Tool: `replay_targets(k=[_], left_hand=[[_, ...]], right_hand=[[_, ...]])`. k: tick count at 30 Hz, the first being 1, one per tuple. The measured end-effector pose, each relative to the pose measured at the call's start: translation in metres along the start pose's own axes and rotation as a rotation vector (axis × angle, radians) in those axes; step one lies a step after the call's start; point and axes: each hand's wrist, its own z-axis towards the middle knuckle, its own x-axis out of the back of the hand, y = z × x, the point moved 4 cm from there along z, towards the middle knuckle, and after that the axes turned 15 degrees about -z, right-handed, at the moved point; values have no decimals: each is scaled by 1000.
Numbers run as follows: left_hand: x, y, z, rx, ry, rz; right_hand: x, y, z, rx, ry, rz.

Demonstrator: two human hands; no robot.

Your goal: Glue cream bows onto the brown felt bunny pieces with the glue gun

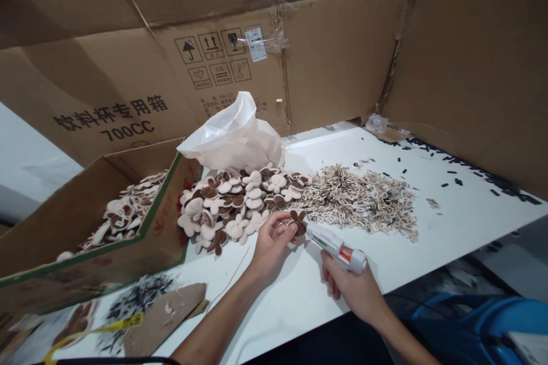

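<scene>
We have a brown felt piece near the middle of our view, pinched between thumb and fingertips in the nearly closed grip of our left hand. At four o'clock from it, our right hand wraps its grip around a white glue gun (its window glows orange), tip beside the felt. On the counter, felt pieces heap at ten o'clock, pale strips at two, an open carton at nine.

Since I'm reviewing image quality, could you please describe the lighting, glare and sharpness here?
Head view: white table brighter than the cardboard wall; head view: glare on the clear tape; head view: white handheld tool fairly sharp, no obvious blur.
</scene>
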Motion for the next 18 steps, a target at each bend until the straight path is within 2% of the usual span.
replay_targets(k=[8,18], left_hand=[[-2,1,-1,11,16,-19],[-1,2,-1,1,8,-9]], right_hand=[[0,1,1,23,-41,-41],[0,0,1,33,-18,-54]])
